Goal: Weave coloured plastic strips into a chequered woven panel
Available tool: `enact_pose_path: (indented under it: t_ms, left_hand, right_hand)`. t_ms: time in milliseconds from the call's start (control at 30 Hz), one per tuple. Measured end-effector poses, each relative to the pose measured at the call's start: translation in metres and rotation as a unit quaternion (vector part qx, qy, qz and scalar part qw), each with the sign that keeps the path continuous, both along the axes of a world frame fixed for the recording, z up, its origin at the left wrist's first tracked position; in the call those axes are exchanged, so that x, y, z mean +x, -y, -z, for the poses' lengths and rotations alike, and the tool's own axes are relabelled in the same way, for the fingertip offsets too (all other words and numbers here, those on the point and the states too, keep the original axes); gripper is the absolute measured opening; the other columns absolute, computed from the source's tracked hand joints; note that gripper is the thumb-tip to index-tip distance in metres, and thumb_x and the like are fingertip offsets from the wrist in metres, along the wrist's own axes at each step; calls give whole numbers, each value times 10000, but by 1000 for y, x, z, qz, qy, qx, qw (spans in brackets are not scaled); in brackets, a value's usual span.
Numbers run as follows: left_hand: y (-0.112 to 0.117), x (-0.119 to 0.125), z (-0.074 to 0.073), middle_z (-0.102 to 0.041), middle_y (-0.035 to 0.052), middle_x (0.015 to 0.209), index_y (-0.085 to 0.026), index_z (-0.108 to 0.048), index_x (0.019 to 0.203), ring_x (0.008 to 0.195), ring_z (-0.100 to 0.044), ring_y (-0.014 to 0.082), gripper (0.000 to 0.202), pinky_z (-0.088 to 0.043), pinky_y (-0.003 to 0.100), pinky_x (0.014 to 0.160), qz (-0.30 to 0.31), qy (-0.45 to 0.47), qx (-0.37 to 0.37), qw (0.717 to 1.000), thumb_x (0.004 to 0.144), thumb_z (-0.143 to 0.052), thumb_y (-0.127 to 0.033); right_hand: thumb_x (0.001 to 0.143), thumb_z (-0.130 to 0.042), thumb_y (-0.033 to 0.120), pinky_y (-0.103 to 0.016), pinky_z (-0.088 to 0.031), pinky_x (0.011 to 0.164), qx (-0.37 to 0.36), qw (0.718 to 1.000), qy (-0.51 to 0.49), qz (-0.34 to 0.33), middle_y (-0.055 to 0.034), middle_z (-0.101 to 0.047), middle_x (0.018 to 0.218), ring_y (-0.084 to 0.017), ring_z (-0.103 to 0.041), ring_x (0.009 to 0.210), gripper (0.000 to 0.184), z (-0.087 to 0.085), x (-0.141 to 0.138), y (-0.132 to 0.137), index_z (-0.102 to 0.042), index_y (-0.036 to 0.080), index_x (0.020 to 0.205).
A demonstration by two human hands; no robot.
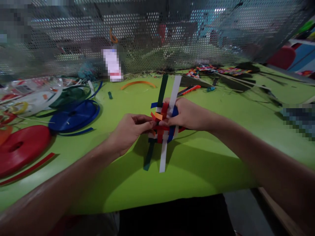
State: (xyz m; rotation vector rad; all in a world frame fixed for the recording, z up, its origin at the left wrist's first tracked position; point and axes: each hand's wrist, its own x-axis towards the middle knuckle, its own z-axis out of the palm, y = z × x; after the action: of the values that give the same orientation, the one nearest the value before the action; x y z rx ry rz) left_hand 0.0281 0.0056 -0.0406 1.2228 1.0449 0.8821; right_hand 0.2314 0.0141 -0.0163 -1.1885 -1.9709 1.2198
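Observation:
A small woven piece of plastic strips (164, 122) hangs above the green table (201, 170), made of red, orange, blue, white and dark green bands. A long white strip (163, 156) and a dark green strip (149, 156) stick out above and below it. My left hand (128, 131) pinches the weave's left side, near an orange strip end. My right hand (189, 114) grips its right side, fingers closed over the strips.
At the left lie a red strap roll (21, 146), a blue roll (73, 116), a dark green roll (67, 96) and a clear bag (29, 95). Loose strips and offcuts (214, 70) lie by a perforated metal screen (157, 36) at the back.

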Motion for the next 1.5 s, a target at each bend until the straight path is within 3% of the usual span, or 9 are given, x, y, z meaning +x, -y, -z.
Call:
enact_pose_path:
  t_ms: [167,333,567,767,1033,1200,1333,1400,1500]
  left_hand:
    - [0,-1,1,-733,39,752,-154,-773,711,696,-647,137,182,-549,279,727,9,11,10,1000,633,-892,-268]
    - [0,-1,0,-718,12,710,-154,-753,684,642,-622,107,180,-533,242,673,4,13,9,1000,631,-890,-256]
    - [2,3,-5,-752,23,750,-152,-779,738,681,-671,139,173,-573,279,701,17,48,-57,997,616,-874,-232]
    - [0,-2,-3,-774,38,775,-163,-795,730,712,-649,131,211,-519,255,713,-24,-26,15,999,591,-895,-288]
    - [-4,-6,-7,-749,31,726,-149,-767,679,683,-646,128,275,-527,267,726,-38,19,-14,999,533,-933,-314]
    - [-12,-13,-10,-736,27,727,-151,-756,683,701,-651,121,231,-527,242,696,-52,33,-6,998,577,-916,-278]
    - [-22,-24,-15,-728,21,740,-176,-768,727,710,-643,124,195,-528,255,713,-61,5,99,993,642,-891,-301]
    - [-26,-32,-22,-728,23,776,-202,-782,754,729,-637,130,138,-525,268,722,-51,-29,219,974,692,-868,-290]
    - [-29,-47,-40,-704,29,887,-248,-801,787,849,-636,152,95,-517,282,778,-5,-46,416,908,716,-860,-223]
  right_hand:
    - [760,-749,270,-263,-437,552,1,999,40,-21,-1,-693,757,-149,-580,625,88,-8,11,0,-705,204,799]
    - [781,-734,304,-255,-436,538,3,995,94,-36,-15,-689,714,-144,-577,598,128,-14,17,0,-736,177,766]
    - [790,-684,268,-225,-418,518,17,999,41,9,16,-611,672,-101,-519,547,117,-6,8,-1,-707,155,776]
    - [782,-702,305,-225,-356,482,22,997,45,53,18,-568,626,-95,-464,526,184,-3,2,2,-651,150,698]
    - [860,-626,415,-234,-339,485,31,997,71,-1,20,-539,598,-88,-427,505,325,-6,7,-2,-629,158,661]
    - [843,-658,346,-238,-382,503,48,994,89,30,10,-582,610,-105,-496,517,271,-9,15,-6,-641,164,642]
    - [865,-656,382,-266,-448,543,99,992,75,33,-19,-660,689,-147,-577,582,268,-2,17,-11,-686,163,713]
    - [895,-637,336,-297,-502,652,216,975,39,17,-40,-705,790,-176,-632,708,206,0,15,-11,-716,169,803]
    - [947,-589,224,-347,-498,799,441,897,20,-4,-55,-720,907,-193,-630,871,138,-4,10,-3,-724,193,938]
